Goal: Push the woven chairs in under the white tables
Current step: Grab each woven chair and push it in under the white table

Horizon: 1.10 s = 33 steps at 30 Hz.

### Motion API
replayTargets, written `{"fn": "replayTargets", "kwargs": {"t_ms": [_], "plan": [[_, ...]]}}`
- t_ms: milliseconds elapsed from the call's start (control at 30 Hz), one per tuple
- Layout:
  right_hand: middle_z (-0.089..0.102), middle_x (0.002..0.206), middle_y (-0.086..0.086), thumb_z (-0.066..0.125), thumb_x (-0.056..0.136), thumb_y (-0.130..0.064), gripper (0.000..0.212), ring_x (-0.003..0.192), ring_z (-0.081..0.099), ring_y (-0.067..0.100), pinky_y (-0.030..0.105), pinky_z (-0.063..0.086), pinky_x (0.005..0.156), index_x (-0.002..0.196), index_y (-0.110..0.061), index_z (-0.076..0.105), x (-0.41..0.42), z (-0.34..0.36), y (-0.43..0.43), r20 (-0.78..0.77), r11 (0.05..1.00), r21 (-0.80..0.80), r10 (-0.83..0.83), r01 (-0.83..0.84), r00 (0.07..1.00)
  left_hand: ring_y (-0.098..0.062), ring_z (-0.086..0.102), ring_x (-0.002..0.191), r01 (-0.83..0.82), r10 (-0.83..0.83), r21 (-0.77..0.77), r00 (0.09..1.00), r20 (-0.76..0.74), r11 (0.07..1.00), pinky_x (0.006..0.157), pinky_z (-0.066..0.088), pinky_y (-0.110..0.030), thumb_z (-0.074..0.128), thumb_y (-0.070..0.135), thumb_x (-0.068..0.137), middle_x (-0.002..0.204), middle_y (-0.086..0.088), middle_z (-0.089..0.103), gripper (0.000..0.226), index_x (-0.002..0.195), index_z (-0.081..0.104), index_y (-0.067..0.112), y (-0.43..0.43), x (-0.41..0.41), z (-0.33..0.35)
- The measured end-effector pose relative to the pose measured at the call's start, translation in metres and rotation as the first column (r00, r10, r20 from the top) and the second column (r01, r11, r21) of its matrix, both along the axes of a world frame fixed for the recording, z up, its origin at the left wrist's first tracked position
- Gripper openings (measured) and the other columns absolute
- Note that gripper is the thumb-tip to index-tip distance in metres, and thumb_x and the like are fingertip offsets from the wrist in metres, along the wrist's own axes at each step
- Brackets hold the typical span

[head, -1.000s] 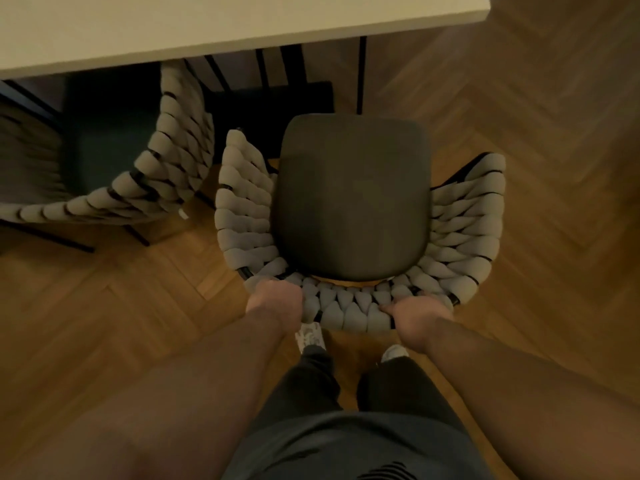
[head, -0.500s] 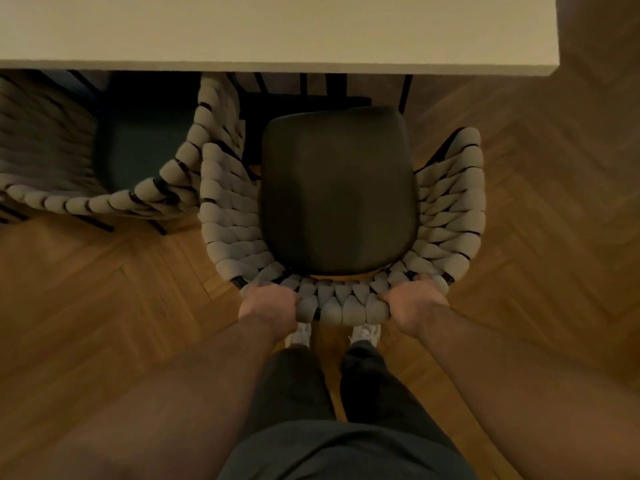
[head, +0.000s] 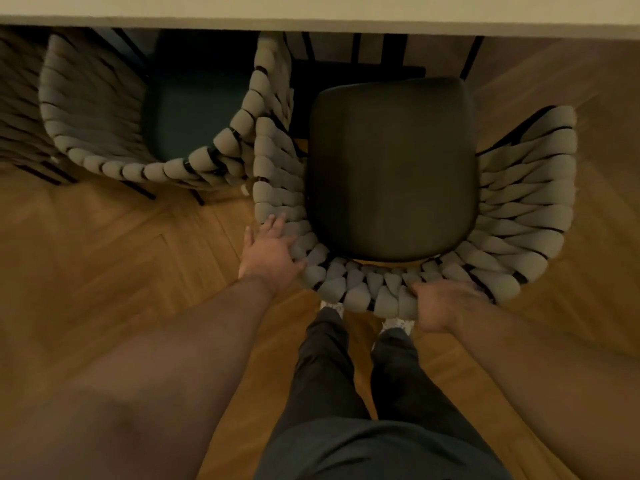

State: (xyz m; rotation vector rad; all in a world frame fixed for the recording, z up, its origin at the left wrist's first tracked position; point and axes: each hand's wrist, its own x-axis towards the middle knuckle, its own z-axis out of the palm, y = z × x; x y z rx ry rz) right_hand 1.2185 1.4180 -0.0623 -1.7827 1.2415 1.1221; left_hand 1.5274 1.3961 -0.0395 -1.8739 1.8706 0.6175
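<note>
Left hand [head: 268, 252] lies flat against the chair [head: 363, 289]. Right hand [head: 445, 304] is blurred, its grip unclear. The bench [head: 311, 10] is cut off at the top of the frame.

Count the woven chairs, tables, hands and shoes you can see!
Woven chairs: 2, right chair, left chair
White table: 1
Hands: 2, left hand, right hand
Shoes: 2, left shoe, right shoe
Total: 7
Blurred weave at the far left edge might be another chair.

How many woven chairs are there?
2: the right chair, out in front of the table, and the left chair beside it, partly under. Weave at the far left edge may be a third.
</note>
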Motion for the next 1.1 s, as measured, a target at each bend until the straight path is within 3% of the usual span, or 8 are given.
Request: {"fn": "replayTargets", "kwargs": {"t_ms": [133,233,333,400,700,900,1000,1100], "plan": [[0.047,0.156,0.007,0.062,0.091,-0.036,0.088,0.136,0.051,0.027,0.036,0.048,0.102,0.167,-0.031,0.017,0.055,0.005,0.003,0.207,0.990,0.042,-0.138,0.132,0.969,-0.032,-0.011,0.161,-0.342,0.338,0.016,0.918,-0.205,0.939,0.129,0.020,-0.052,0.084,0.041,0.084,0.173,0.002,-0.026,0.115,0.168,0.007,0.035,-0.016,0.026,-0.002],[0.044,0.160,0.005,0.061,0.095,-0.038,0.087,0.137,0.050,0.027,0.038,0.048,0.104,0.167,-0.031,0.014,0.096,0.002,0.006,0.299,0.983,0.044,-0.182,0.177,0.937,-0.028,0.020,0.157,-0.666,0.661,0.156,0.629,-0.409,0.730,0.119,0.041,-0.047,0.088,0.023,0.082,0.175,0.003,-0.005,0.135,0.164,-0.018,0.039,-0.028,0.025,-0.009],[0.046,0.159,0.002,0.061,0.095,-0.036,0.089,0.133,0.053,0.026,0.042,0.052,0.103,0.167,-0.035,0.009,0.115,-0.008,0.007,0.295,0.980,0.023,-0.197,0.199,0.935,-0.028,0.055,0.127,-0.849,0.888,0.399,0.161,-0.431,0.347,0.106,0.053,-0.054,0.086,0.011,0.081,0.146,-0.003,0.048,0.110,0.163,0.016,0.028,-0.042,0.025,-0.022],[0.046,0.158,0.003,0.062,0.095,-0.033,0.089,0.134,0.052,0.027,0.042,0.052,0.104,0.168,-0.034,0.009,0.116,-0.011,0.004,0.268,0.980,0.021,-0.196,0.197,0.943,-0.032,0.063,0.113,-0.854,0.915,0.459,0.047,-0.402,0.246,0.093,0.060,-0.056,0.086,0.002,0.073,0.134,-0.009,0.061,0.079,0.140,0.049,0.023,-0.048,0.028,-0.028],[0.065,0.128,-0.003,0.060,0.090,-0.037,0.080,0.111,0.061,0.019,0.033,0.055,0.084,0.162,-0.040,0.024,0.096,0.001,-0.020,0.323,0.952,-0.098,-0.244,0.289,0.914,-0.030,0.064,0.108,-0.853,0.832,0.395,0.080,-0.548,0.342,0.092,0.061,-0.055,0.076,-0.005,0.081,0.120,-0.007,0.063,0.059,0.132,0.059,0.017,-0.095,0.024,-0.004],[0.064,0.132,-0.006,0.059,0.091,-0.046,0.075,0.112,0.061,0.019,0.036,0.055,0.087,0.158,-0.043,0.027,0.111,0.004,-0.055,0.394,0.894,-0.211,-0.292,0.395,0.872,-0.027,0.065,0.110,-0.830,0.784,0.349,0.158,-0.600,0.435,0.090,0.062,-0.048,0.077,-0.002,0.085,0.123,-0.004,0.064,0.063,0.141,0.056,0.020,-0.161,0.028,0.000],[0.065,0.123,-0.005,0.060,0.093,-0.044,0.063,0.105,0.063,0.020,0.038,0.058,0.084,0.152,-0.041,0.037,0.112,-0.002,-0.065,0.387,0.877,-0.230,-0.316,0.423,0.866,-0.027,0.065,0.118,-0.842,0.738,0.231,0.257,-0.624,0.488,0.083,0.060,-0.034,0.072,0.000,0.092,0.115,0.001,0.066,0.047,0.136,0.063,0.016,-0.188,0.037,-0.005],[0.065,0.116,-0.005,0.058,0.098,-0.048,0.048,0.099,0.063,0.019,0.037,0.056,0.080,0.142,-0.036,0.047,0.119,-0.006,-0.072,0.392,0.872,-0.244,-0.312,0.425,0.865,-0.028,0.059,0.129,-0.775,0.665,0.075,0.484,-0.569,0.628,0.106,0.050,-0.034,0.064,0.004,0.099,0.134,-0.008,0.065,0.041,0.139,0.059,0.011,-0.203,0.044,-0.011]]}}
